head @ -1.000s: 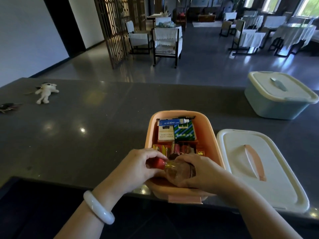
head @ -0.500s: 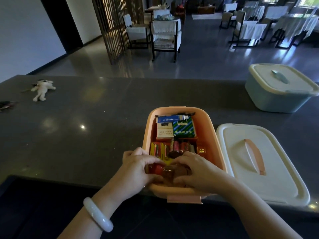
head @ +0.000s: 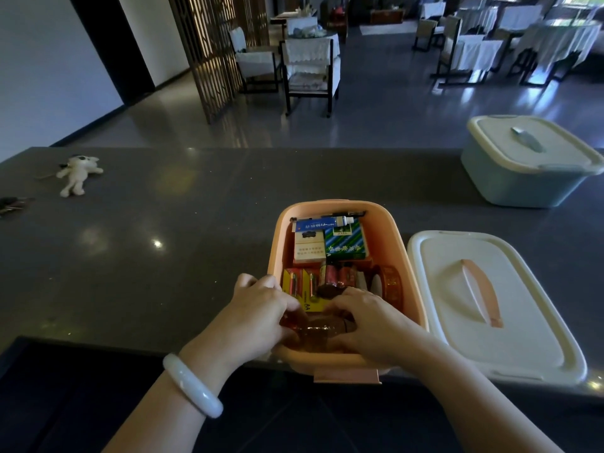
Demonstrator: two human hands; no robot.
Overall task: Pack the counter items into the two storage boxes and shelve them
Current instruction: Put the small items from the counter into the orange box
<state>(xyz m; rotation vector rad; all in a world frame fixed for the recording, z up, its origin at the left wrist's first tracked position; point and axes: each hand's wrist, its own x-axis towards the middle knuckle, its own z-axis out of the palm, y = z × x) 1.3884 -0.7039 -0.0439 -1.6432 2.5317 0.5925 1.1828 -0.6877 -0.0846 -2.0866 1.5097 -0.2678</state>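
Fingers curled, the left hand (head: 258,315) and right hand (head: 369,322) grip an amber bottle (head: 318,331) lying inside the open pink box (head: 389,237) at the counter's (head: 163,256) near edge — its lid (head: 451,289) just beside, the lidded blue box (head: 510,181) toward the far right corner.

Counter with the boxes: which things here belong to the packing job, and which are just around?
Job: pink box, open; amber bottle, held in it by the left hand and right hand; its white lid beside it; blue box, lidded; plush toy, likely still to pack.
Not the job: chairs and covered tables across the room; white bracelet.
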